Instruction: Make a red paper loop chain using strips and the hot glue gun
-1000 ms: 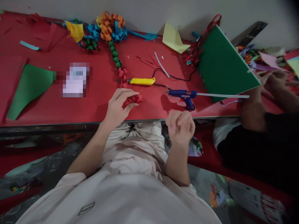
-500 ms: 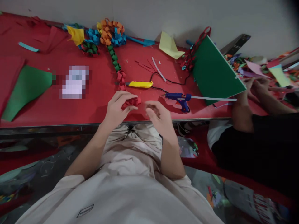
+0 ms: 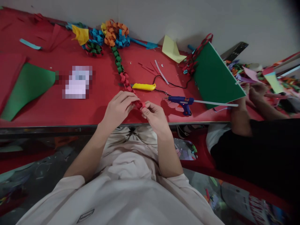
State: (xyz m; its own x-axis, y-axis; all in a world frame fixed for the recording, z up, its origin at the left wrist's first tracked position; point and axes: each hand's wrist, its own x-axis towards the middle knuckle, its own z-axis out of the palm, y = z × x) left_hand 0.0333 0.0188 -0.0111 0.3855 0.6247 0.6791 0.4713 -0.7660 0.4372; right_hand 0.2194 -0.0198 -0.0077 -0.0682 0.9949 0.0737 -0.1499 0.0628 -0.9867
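Note:
A paper chain (image 3: 125, 80) runs from a heap of orange and blue links down through green links to red ones at the table's front. My left hand (image 3: 119, 107) is closed around the red links near its lower end. The thumb and fingers of my right hand (image 3: 154, 115) pinch the last red link, just beside the left fingertips. Behind the hands lies a yellow utility knife (image 3: 143, 87), close to the chain. A blue glue gun (image 3: 180, 101) with a long white glue stick rests to the right of my right hand.
The red table (image 3: 93, 114) meets a grey wall. A green board (image 3: 217, 75) leans at the right, near a co-worker's hands (image 3: 256, 92). Green paper (image 3: 30, 89) and a pixelated patch (image 3: 78, 82) are at left. A loose glue stick (image 3: 161, 72) and black cord lie behind the knife.
My right hand has moved left to the red chain end and now pinches it. My left fingers have closed further over the links. The view has shifted slightly.

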